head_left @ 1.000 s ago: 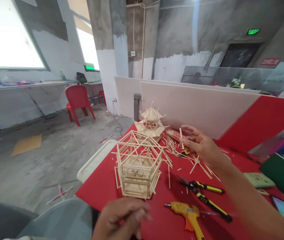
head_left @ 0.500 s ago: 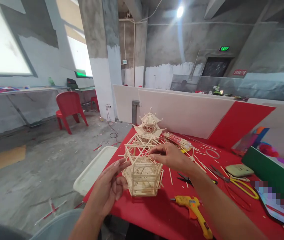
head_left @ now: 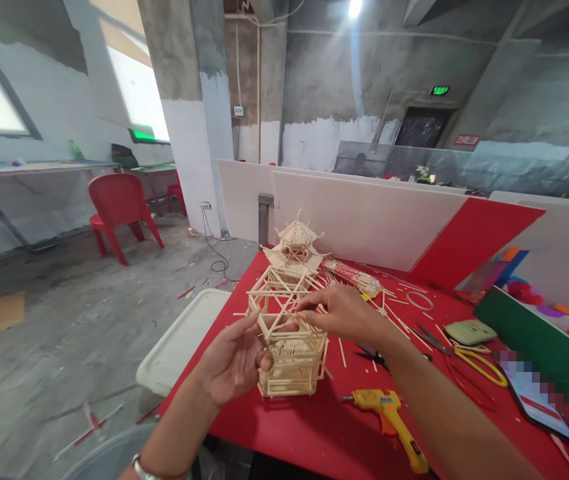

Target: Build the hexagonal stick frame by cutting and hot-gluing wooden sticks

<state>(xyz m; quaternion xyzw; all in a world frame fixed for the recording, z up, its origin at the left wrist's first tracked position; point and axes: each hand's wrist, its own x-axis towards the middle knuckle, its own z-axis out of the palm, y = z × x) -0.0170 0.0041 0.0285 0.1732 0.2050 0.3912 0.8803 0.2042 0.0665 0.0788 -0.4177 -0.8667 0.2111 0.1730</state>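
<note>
A six-sided frame of pale wooden sticks [head_left: 291, 367] stands near the front of the red table, with crossed sticks over its upper part. My left hand [head_left: 237, 357] is at its left side, palm turned up. Its fingers are stretched out and apart, some reaching in between the sticks. From the right, my right hand [head_left: 341, 313] comes over the frame's upper edge with thumb and forefinger pinched together at the sticks. Whatever lies between those fingertips is too small to make out. Behind stands a small stick pagoda roof [head_left: 298, 243] with upturned corners.
On the red table [head_left: 314, 433] lie a yellow glue gun [head_left: 387, 417], yellow-handled scissors [head_left: 479, 363], dark-bladed cutters [head_left: 371, 357], a phone [head_left: 534, 397], a pale green case [head_left: 470, 331] and a bag of sticks [head_left: 354, 277]. A white lid [head_left: 174, 340] sits left of the table.
My left hand has moved right, its fingers now reaching in among the frame's sticks. My right hand keeps its pinch at the upper edge. The whole view has shifted slightly.
</note>
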